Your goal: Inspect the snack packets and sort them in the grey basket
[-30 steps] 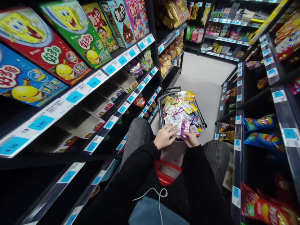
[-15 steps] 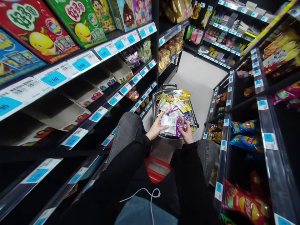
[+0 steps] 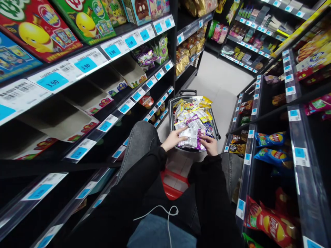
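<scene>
silver and purple, the snack packet lies between my hands, above other packets heaped in the dark-rimmed basket. my left hand pinches its left end between thumb and fingers. my right hand has its fingers bent together at the purple end; whether they grip it i cannot tell. yellow packets top the heap's far side. my grey-jeaned knees flank the basket.
</scene>
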The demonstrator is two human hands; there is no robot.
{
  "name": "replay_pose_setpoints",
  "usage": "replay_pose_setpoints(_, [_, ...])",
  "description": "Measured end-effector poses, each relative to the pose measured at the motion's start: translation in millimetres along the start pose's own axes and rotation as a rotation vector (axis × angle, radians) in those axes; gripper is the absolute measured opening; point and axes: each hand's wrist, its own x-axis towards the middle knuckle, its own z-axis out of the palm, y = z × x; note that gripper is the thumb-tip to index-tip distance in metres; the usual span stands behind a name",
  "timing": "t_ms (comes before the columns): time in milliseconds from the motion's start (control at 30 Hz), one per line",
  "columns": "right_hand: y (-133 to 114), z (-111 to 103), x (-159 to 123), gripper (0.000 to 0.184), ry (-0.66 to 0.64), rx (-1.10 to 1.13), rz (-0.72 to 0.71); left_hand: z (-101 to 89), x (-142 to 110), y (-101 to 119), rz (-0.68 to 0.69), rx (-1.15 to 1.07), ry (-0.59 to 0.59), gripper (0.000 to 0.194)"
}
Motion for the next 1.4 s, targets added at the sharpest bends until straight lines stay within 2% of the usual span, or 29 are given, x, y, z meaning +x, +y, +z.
replay_pose_setpoints(167, [-5,4,0,0.016,0.025,-0.019,-0.028,-0.1,-3,4,0.038,0.140,0.022,0.040])
replay_pose_setpoints(400, [2,4,4,0.017,-0.044,-0.092,-0.055,0.4,0,-10,0.048,0.274,0.075,0.031])
replay_pose_setpoints(500, [6,5,6,0.020,-0.045,-0.070,-0.036,3.4,2,-12,0.030,0.251,0.107,0.031])
replay_pose_setpoints(667, [9,9,8,0.021,-0.037,-0.043,-0.014,9.6,3,-10,-0.068,0.119,0.258,0.024])
replay_pose_setpoints(767, [9,10,8,0.020,-0.033,-0.033,-0.008,9.9,3,-8,-0.096,0.027,0.308,0.021])
replay_pose_setpoints(833, [8,9,7,0.019,-0.014,-0.026,-0.013,8.4,3,-7,-0.090,-0.057,0.310,0.028])
replay_pose_setpoints(933, [5,8,4,0.029,0.027,0.025,-0.025,6.5,3,-7,-0.121,-0.300,0.245,0.064])
replay_pose_setpoints(1000, [2,8,3,0.038,0.032,0.087,-0.007,6.6,4,-8,-0.161,-0.459,0.195,0.076])
replay_pose_setpoints(1167, [-4,9,1,0.055,0.018,0.183,0.060,11.9,6,-14,-0.288,-0.681,0.134,0.041])
replay_pose_setpoints(1300, [-6,9,1,0.064,0.000,0.191,0.063,15.9,6,-15,-0.343,-0.752,0.189,0.022])
replay_pose_setpoints(1400, [-4,9,1,0.062,-0.002,0.186,0.059,17.1,6,-13,-0.368,-0.761,0.232,0.016])
